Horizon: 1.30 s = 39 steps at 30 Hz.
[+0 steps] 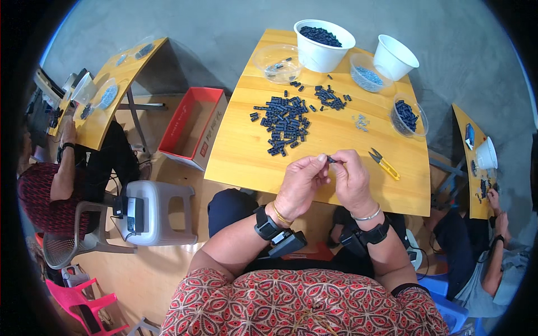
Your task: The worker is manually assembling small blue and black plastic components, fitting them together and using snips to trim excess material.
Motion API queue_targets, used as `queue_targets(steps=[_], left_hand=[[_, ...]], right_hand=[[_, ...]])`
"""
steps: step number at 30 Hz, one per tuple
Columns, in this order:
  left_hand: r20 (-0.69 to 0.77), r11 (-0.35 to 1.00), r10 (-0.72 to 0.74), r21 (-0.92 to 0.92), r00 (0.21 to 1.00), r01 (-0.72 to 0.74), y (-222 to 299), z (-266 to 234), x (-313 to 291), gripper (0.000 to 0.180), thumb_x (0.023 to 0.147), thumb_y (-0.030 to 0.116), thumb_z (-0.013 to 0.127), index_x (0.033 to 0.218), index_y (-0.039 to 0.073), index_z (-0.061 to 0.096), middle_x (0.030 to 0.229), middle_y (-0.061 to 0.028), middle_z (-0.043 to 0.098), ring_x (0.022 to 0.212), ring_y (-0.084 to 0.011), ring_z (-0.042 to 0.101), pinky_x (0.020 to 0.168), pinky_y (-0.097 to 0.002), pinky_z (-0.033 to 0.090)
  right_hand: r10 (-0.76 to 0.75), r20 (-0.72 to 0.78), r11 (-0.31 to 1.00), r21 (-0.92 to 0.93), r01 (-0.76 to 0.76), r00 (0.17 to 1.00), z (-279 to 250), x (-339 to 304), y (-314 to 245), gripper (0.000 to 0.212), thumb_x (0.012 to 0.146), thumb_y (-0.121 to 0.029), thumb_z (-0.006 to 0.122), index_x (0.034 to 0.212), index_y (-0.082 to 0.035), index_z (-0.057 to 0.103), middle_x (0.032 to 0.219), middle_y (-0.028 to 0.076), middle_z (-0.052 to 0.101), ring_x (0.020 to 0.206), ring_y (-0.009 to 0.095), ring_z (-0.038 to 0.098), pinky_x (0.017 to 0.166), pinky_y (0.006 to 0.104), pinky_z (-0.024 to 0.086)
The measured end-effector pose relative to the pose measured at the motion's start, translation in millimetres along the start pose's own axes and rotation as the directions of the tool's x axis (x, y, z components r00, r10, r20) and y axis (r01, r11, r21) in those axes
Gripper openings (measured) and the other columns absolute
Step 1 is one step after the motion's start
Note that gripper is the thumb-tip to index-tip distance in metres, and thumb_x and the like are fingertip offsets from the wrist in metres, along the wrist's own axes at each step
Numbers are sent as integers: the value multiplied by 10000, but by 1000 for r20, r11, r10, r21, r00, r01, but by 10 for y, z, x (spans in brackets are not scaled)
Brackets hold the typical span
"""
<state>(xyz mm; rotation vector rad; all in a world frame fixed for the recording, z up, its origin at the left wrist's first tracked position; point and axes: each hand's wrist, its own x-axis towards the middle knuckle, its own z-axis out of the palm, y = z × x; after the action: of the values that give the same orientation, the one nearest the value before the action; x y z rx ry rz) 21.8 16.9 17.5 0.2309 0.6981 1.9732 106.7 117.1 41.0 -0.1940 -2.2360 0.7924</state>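
Note:
Near the table's front edge, my left hand (302,180) and my right hand (353,178) meet with their fingertips pinched on a small black plastic part (331,160). Fingers partly cover it, so its full shape is hidden. Just beyond my left hand spreads a big heap of black plastic pieces (284,120). A smaller cluster of black pieces (332,99) lies farther back. To its right sit several tiny pale metallic bits (361,122). Beside my right hand rests a pair of yellow-handled thread snips (386,167), its blades pointing up and left.
At the table's (235,151) back stand a white bucket (320,56) full of black pieces, another white bucket (397,57), a clear tub (269,68), a tub of bluish bits (367,78) and a tub of black parts (408,116). A red box (185,126) stands left. Other people work at both sides.

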Motion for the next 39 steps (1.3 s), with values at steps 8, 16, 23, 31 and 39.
queue_targets(steps=[8, 16, 23, 31, 39], left_hand=[[-23, 965, 91, 248, 996, -82, 48, -46, 17, 100, 862, 109, 577, 880, 19, 619, 772, -19, 593, 664, -90, 519, 642, -251, 468], [30, 985, 59, 162, 998, -63, 53, -83, -6, 118, 857, 113, 582, 848, 2, 622, 746, -33, 601, 653, -96, 527, 627, -271, 477], [1, 952, 76, 298, 997, -73, -40, -43, 16, 125, 857, 120, 587, 832, 0, 606, 722, -27, 586, 625, -88, 529, 604, -246, 477], [104, 908, -4, 416, 995, -40, -11, -66, -16, 223, 866, 142, 580, 1012, -25, 604, 727, -26, 588, 634, -86, 535, 615, -240, 483], [155, 912, -25, 409, 988, -41, -31, -101, 24, 176, 872, 106, 562, 994, -10, 615, 762, -28, 602, 675, -102, 567, 650, -231, 481]], right_hand=[[29, 6, 997, 73, -29, 1000, -57, 37, 61, 113, 807, 36, 516, 907, -17, 520, 792, 130, 536, 696, 277, 563, 614, 315, 454], [-7, 60, 992, 124, 0, 998, -78, 44, 97, 123, 814, 45, 507, 917, -19, 520, 786, 123, 545, 689, 253, 574, 608, 298, 459], [137, 110, 975, 163, -154, 984, -171, -30, 43, 128, 791, 4, 557, 913, -12, 523, 822, 121, 556, 759, 246, 577, 658, 314, 464], [20, -307, 930, -345, -131, 951, -1159, 536, 858, 128, 792, -21, 526, 913, -30, 567, 833, 165, 592, 792, 321, 558, 692, 382, 456], [15, -96, 861, -505, -61, 995, -1032, 843, 1084, 129, 778, -46, 547, 902, -18, 570, 791, 160, 593, 739, 307, 574, 659, 363, 460]])
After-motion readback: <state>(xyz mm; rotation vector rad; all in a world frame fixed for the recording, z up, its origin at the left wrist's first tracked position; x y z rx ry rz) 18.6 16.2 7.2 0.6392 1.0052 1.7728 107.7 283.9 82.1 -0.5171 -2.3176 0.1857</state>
